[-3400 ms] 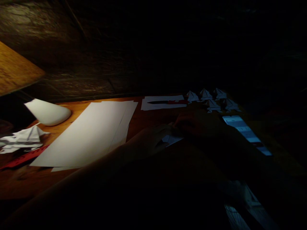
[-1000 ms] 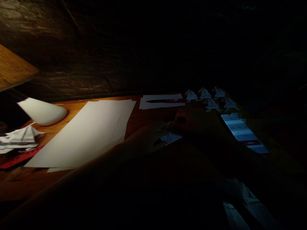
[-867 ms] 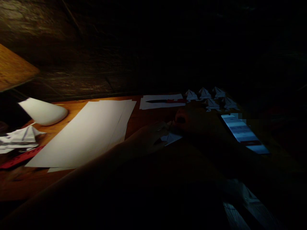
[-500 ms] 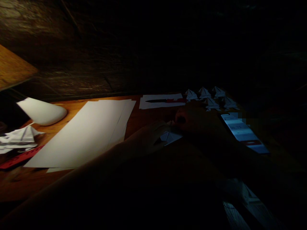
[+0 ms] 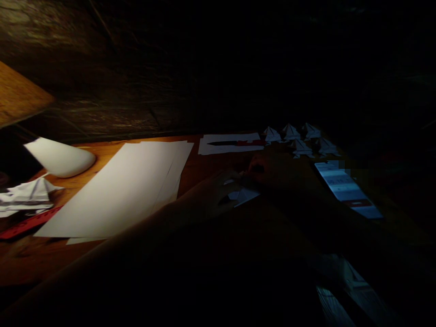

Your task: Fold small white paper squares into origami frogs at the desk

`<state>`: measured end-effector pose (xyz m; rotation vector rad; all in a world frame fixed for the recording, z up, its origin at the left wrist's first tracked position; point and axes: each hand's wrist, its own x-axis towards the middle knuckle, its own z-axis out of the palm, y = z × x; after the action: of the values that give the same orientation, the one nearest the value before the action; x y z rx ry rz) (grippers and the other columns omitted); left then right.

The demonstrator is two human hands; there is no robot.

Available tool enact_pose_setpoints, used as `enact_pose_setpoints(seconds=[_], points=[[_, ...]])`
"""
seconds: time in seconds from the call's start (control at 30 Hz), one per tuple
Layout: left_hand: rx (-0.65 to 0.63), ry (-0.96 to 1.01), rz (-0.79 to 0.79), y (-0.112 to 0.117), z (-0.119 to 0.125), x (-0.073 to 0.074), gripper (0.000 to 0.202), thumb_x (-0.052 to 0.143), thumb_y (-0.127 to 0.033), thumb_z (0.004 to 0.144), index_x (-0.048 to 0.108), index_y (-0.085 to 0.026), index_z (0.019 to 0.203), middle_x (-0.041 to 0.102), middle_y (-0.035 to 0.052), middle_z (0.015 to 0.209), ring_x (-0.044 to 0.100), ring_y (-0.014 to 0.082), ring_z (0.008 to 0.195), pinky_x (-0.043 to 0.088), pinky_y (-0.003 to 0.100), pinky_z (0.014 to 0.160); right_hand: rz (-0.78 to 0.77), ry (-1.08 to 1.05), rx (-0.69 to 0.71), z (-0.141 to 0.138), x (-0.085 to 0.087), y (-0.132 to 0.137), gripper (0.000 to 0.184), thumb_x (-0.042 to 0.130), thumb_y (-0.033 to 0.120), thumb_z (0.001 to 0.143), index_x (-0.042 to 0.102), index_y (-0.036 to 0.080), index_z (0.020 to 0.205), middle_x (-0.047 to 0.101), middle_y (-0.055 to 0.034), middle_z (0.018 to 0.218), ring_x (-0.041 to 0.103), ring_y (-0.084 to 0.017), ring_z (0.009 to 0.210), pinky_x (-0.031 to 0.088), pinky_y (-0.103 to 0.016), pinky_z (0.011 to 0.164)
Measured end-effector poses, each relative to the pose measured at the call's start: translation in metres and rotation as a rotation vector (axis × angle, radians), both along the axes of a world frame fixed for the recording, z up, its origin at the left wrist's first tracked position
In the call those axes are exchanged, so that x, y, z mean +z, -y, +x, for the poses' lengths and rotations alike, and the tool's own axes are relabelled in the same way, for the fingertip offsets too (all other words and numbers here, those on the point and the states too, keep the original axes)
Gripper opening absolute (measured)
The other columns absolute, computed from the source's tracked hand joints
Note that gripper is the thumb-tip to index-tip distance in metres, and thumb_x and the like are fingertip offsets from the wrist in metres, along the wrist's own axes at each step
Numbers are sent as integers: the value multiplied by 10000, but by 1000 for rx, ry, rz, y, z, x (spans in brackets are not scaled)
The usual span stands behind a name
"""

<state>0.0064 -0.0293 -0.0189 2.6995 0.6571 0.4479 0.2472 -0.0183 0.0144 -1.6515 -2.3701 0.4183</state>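
In deep shadow near the middle of the table, a small folded piece of white paper (image 5: 247, 196) lies under both hands. My left hand (image 5: 216, 190) comes in from the left, its fingers closed on the paper's left side. My right hand (image 5: 269, 170) is curled at the paper's upper right, pressing on it with bent fingers. The fingertips are mostly lost in the dark. Beyond the hands, a knife with a red handle (image 5: 250, 143) rests on a small stack of white paper (image 5: 221, 149).
Large white sheets (image 5: 119, 190) cover the lit left side. Several folded paper figures (image 5: 301, 147) stand at the back right, near a lit phone (image 5: 349, 188). At left are a white lamp base (image 5: 63, 159), a crumpled folded paper (image 5: 30, 197) and a red ruler-like strip (image 5: 30, 223).
My fingers have shifted slightly over the folded paper, and my right hand now covers more of its upper part. Everything else stays in place.
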Motion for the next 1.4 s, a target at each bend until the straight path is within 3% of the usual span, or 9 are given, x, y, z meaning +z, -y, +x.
enact_pose_setpoints(seconds=[0.2, 0.53, 0.8, 0.93, 1.03, 1.17, 1.4], points=[[7, -13, 54, -1, -1, -1, 306, 621, -283, 974, 619, -205, 1270, 453, 135, 1502, 482, 294, 1378, 491, 485, 1119, 18, 11, -20, -2, 3, 2, 163, 657, 270, 870, 800, 205, 914, 751, -81, 982, 640, -189, 790, 452, -300, 691], [0, -23, 77, 0, 0, 0, 304, 604, -281, 982, 632, -174, 1265, 486, 152, 1487, 521, 297, 1347, 515, 475, 1091, 5, -9, -72, -6, 7, 6, 102, 680, 222, 836, 779, 203, 827, 748, -66, 872, 639, -196, 759, 428, -290, 633], [20, -104, 62, 1, -2, -1, 361, 551, -299, 1012, 586, -172, 1348, 431, 165, 1567, 470, 334, 1418, 476, 525, 1135, 20, -27, -44, -8, 6, 6, 94, 655, 188, 843, 745, 177, 816, 730, -103, 916, 614, -200, 793, 438, -301, 659], [25, -82, 20, 3, -1, 3, 337, 572, -275, 994, 607, -180, 1316, 459, 151, 1521, 587, 294, 1278, 566, 442, 1026, 9, -20, -24, -6, 2, 4, 110, 646, 174, 836, 754, 182, 820, 720, -103, 913, 595, -192, 767, 434, -303, 649], [13, -41, 3, 3, 0, 3, 321, 583, -277, 989, 619, -169, 1289, 514, 143, 1435, 617, 253, 1212, 576, 386, 1001, 50, 30, -4, -3, 1, 3, 119, 650, 215, 852, 763, 178, 853, 717, -112, 949, 600, -212, 823, 432, -317, 681], [2, -48, 14, 2, -1, 0, 338, 550, -285, 1016, 599, -182, 1335, 504, 139, 1478, 552, 274, 1335, 530, 421, 1088, 58, 61, -22, -3, 2, 3, 155, 653, 279, 881, 768, 179, 855, 721, -116, 964, 600, -223, 852, 419, -327, 712], [-15, -54, -5, 3, 0, 1, 356, 555, -237, 998, 568, -157, 1345, 520, 151, 1473, 556, 276, 1342, 523, 416, 1097, 55, 42, -36, -4, -2, 2, 162, 668, 313, 879, 761, 183, 851, 727, -98, 947, 604, -213, 825, 393, -313, 688]])
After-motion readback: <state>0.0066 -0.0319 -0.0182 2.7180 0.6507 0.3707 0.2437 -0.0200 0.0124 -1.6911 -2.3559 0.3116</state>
